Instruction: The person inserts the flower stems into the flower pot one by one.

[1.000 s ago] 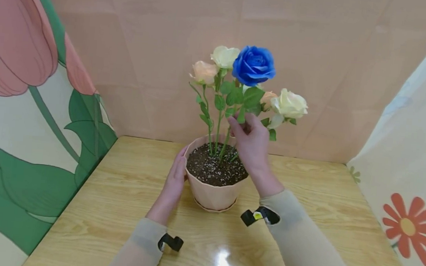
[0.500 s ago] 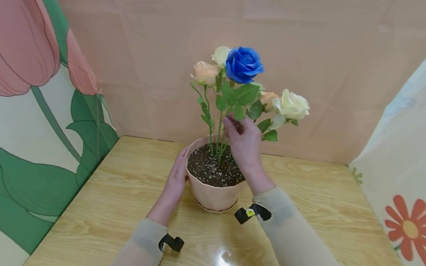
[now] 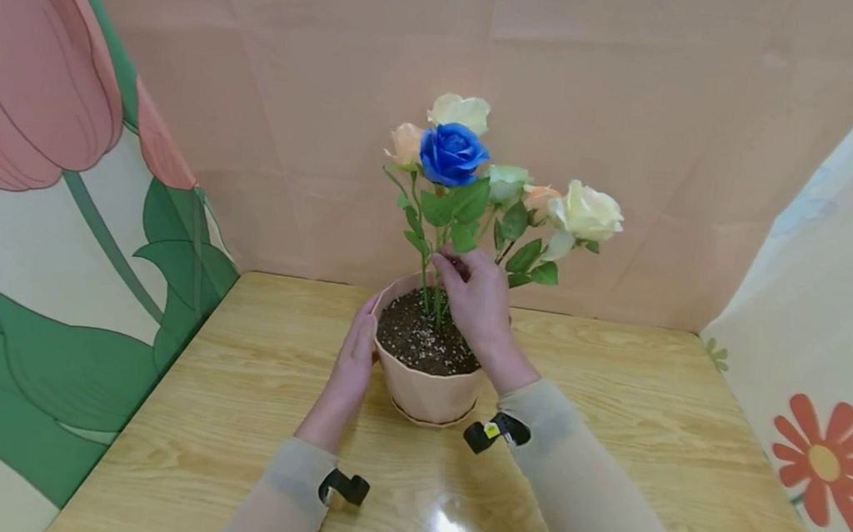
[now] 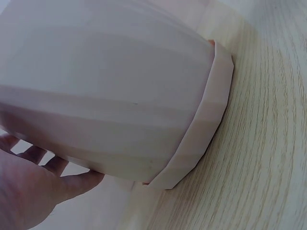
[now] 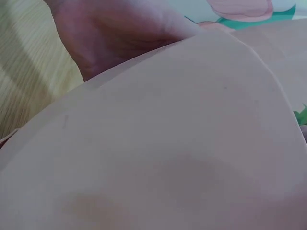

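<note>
A pale pink flower pot [image 3: 431,396] filled with dark soil [image 3: 420,345] stands on the table. My left hand [image 3: 355,352] rests against its left side; in the left wrist view, the left hand's [image 4: 33,187] extended fingers touch the wall of the pot [image 4: 115,86]. Above the soil, my right hand [image 3: 478,303] pinches the stem of a blue rose [image 3: 454,153] just under its leaves. The stem's lower part is partly hidden among other stems. The pot wall [image 5: 168,124] fills most of the right wrist view, with the left hand [image 5: 115,33] behind it.
Around the blue rose are a cream rose [image 3: 463,113], a peach rose [image 3: 406,143], a pale green rose [image 3: 508,182], another peach rose [image 3: 540,200] and a white rose [image 3: 589,210]. A saucer [image 4: 206,115] sits under the pot on the wooden table [image 3: 237,385]. Printed cloths hang around.
My right hand has moved left and down with the blue rose, whose bloom now sits in front of the cream rose and lower. The left hand and the pot have stayed put.
</note>
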Available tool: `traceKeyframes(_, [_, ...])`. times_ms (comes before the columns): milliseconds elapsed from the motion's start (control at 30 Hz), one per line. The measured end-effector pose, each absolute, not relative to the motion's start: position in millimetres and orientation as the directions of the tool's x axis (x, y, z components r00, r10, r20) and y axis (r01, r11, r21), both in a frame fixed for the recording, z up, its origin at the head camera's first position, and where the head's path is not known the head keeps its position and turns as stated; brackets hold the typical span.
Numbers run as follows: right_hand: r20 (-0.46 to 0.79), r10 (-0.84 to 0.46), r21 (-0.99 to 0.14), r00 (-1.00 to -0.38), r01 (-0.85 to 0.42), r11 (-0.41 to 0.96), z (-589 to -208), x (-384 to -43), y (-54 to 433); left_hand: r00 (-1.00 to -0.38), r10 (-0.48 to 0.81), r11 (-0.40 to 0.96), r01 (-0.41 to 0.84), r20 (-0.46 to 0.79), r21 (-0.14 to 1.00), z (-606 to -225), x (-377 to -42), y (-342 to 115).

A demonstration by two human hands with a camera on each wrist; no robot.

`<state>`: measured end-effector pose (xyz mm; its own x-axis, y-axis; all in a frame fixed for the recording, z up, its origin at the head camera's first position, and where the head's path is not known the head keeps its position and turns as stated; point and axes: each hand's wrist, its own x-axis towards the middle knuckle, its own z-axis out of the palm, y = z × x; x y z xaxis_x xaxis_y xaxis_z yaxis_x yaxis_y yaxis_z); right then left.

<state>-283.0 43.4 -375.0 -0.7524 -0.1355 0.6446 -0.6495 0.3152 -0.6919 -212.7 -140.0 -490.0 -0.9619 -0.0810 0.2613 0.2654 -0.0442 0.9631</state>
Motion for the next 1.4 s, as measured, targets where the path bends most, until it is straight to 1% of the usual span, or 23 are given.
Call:
traceKeyframes(100, [0.658,-0.152,-0.659,-0.737,-0.662,0.357,-377.9,-284.6,41.6,-0.963,-0.084,-0.03,0.261,0.258,0.965,-489.6,-212.0,-140.1])
traceKeyframes(267, [0.641,-0.191,-0.627,-0.744,-0.65,0.429,-382.8,-285.5,40.8,-0.964,-0.09,-0.035,0.255,0.251,0.966,-491.0,-212.5,-139.3])
traceKeyframes(533, [0.589,-0.218,-0.631,-0.778,-0.611,0.478,-385.0,-284.0,41.1,-0.96,-0.081,-0.032,0.271,0.267,0.962,-493.6,-211.6,-139.4])
traceKeyframes(1000, [0.595,-0.271,-0.559,-0.757,-0.632,0.537,-381.2,-285.2,39.1,-0.96,-0.09,-0.031,0.269,0.265,0.963,-492.7,-214.3,-136.3])
traceKeyframes(1233, [0.524,-0.247,-0.642,-0.815,-0.569,0.514,-378.9,-286.5,38.8,-0.96,-0.103,-0.03,0.265,0.261,0.964,-492.5,-213.0,-137.2])
traceKeyframes(1400, [0.492,-0.237,-0.669,-0.838,-0.538,0.513,-379.6,-288.1,38.6,-0.959,-0.104,-0.022,0.269,0.265,0.963,-491.0,-212.5,-137.8])
